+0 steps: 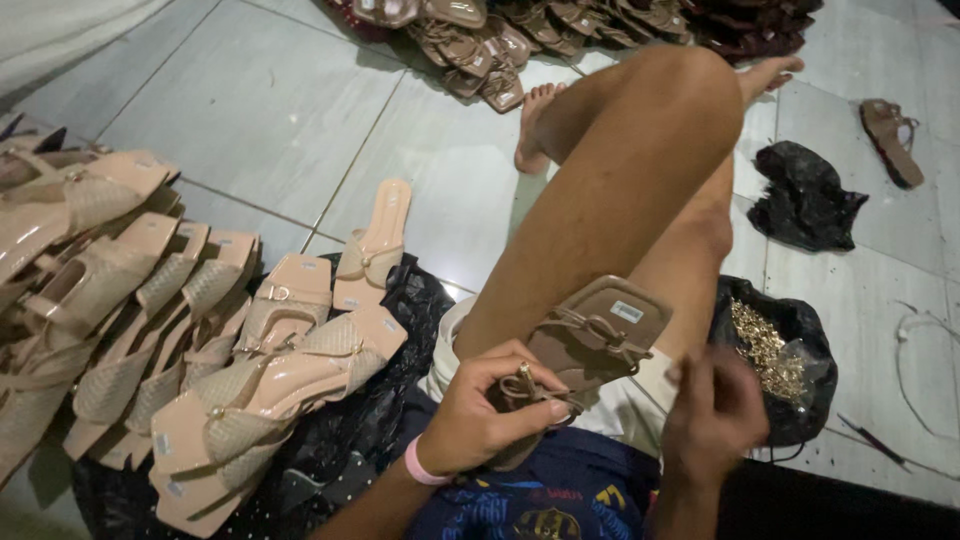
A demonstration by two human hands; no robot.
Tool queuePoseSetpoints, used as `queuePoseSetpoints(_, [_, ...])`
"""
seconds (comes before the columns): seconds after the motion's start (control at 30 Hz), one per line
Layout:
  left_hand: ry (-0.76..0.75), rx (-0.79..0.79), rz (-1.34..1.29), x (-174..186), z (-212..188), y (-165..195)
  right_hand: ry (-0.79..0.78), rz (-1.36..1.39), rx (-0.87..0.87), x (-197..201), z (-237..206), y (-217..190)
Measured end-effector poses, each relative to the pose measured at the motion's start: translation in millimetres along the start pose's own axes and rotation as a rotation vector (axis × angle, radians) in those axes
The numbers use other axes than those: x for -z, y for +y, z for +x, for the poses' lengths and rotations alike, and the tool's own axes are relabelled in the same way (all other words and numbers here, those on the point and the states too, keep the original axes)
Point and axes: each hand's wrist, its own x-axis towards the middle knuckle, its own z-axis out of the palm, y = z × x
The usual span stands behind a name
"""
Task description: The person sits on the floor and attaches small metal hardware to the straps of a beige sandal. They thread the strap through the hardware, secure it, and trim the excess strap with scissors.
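brown sandal (590, 340) heel: hidden under left hand (490, 415) | right hand (715, 410): blurred | beige sandals (150, 330): cut off left

You have a heap of beige sandals (200, 340) piled on the tiled floor (260, 110). Far beyond that heap lie brown sandals (520, 35); well to its right sit a crumpled black bag (805, 195) and a single brown sandal (892, 140).

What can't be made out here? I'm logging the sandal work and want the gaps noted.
Head view only:
- Right hand: blurred; anything between its fingertips is unreadable.
- Brown sandal: heel end hidden under left hand.
- Gold pieces in black bag: too small to identify.
- Beige sandal pile: cut by left edge.
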Motion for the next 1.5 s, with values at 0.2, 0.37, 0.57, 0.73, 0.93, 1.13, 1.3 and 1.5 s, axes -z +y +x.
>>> queuePoseSetpoints(0.2, [0.072,-0.073,0.049,-7.1,2.5,-1.4,-0.362,0.149,0.01,-18.6,-43.5,-12.6])
queuePoseSetpoints(0.37, [0.076,-0.062,0.116,-10.6,-0.7,3.0,-0.395,0.184,-0.11,-36.5,-51.5,-12.7])
queuePoseSetpoints(0.57, [0.062,-0.163,0.254,-7.9,-0.7,6.9,-0.432,0.423,-0.241,-35.9,-53.6,-12.0])
queuePoseSetpoints(0.73, [0.078,-0.21,0.297,-9.6,0.2,6.6,-0.439,0.465,-0.314,-35.1,-55.3,-7.8])
queuePoseSetpoints(0.93, [0.116,-0.238,0.336,-13.1,-1.1,7.7,-0.44,0.616,-0.373,-36.2,-58.9,-3.5])
queuePoseSetpoints(1.13, [0.159,-0.141,0.143,-22.0,0.8,10.9,-0.427,0.645,-0.385,-37.7,-60.4,-3.5])
queuePoseSetpoints(1.3, [0.158,-0.108,0.129,-24.2,0.8,11.2,-0.451,0.681,-0.365,-38.1,-60.1,-2.5])
queuePoseSetpoints(1.5, [0.173,-0.085,0.077,-26.1,-0.4,7.9,-0.43,0.472,-0.263,-39.5,-58.6,-7.6])
